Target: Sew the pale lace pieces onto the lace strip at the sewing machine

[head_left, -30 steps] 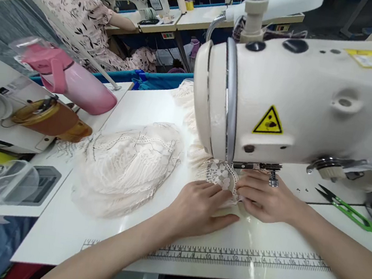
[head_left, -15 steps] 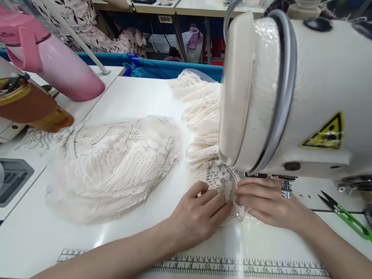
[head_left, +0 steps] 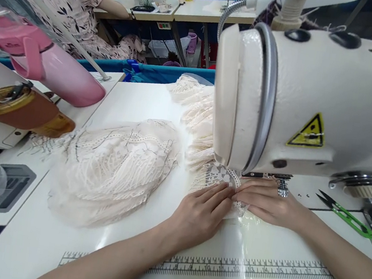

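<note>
Lace [head_left: 218, 172] under my left grip [head_left: 201, 212] and right grip [head_left: 265, 200] trails toward eleven o'clock; whether they pinch I can't tell.

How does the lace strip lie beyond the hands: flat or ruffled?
Ruffled: the lace strip shows crowded folds left of the sewing machine.

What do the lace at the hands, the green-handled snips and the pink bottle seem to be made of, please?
The lace looks like matte cotton or synthetic, with openwork. The snips seem metal, dark and pointed; their green could be paint or plastic. The pink bottle may be coated metal or plastic, given its smooth sheen.
</note>
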`<act>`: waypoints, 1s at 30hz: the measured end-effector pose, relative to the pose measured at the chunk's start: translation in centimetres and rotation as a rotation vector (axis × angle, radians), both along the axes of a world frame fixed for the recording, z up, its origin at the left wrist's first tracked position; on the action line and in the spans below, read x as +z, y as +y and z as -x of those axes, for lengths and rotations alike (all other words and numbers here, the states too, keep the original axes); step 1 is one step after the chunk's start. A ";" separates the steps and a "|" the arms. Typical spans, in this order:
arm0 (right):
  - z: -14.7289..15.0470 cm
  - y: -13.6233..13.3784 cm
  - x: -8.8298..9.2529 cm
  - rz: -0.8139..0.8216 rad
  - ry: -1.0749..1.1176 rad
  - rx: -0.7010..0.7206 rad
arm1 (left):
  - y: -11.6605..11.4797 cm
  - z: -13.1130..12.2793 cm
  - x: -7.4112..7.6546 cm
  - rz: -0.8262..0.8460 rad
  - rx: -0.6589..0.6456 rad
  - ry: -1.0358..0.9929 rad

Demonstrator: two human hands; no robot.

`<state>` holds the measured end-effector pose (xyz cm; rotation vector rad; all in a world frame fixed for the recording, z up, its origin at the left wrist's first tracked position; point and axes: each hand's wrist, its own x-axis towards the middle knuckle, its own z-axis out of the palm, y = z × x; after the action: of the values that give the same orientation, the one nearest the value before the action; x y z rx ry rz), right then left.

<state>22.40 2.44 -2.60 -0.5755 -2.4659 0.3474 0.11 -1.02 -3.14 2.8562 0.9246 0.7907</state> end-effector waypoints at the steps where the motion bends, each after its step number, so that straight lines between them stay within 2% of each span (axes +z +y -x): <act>1: 0.0 0.0 0.0 -0.007 0.004 -0.004 | 0.0 0.0 0.0 0.003 0.004 -0.002; 13: -0.7 0.1 -1.2 -0.086 -0.033 -0.115 | 0.4 -0.5 -0.1 0.019 0.033 -0.031; 20: -0.7 0.1 -0.8 -0.096 -0.079 -0.176 | 0.5 -0.6 -0.3 0.023 0.032 -0.024; 25: -0.1 0.0 -1.0 -0.128 -0.035 -0.099 | 0.6 -0.2 -0.4 0.021 0.037 -0.022; 30: 1.1 -0.4 -1.8 -0.223 -0.007 -0.072 | 0.9 0.2 -0.2 0.060 0.110 -0.020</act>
<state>21.27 2.05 -4.41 -0.5692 -2.4408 0.0402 -0.14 -0.08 -3.37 2.7615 1.0917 0.7858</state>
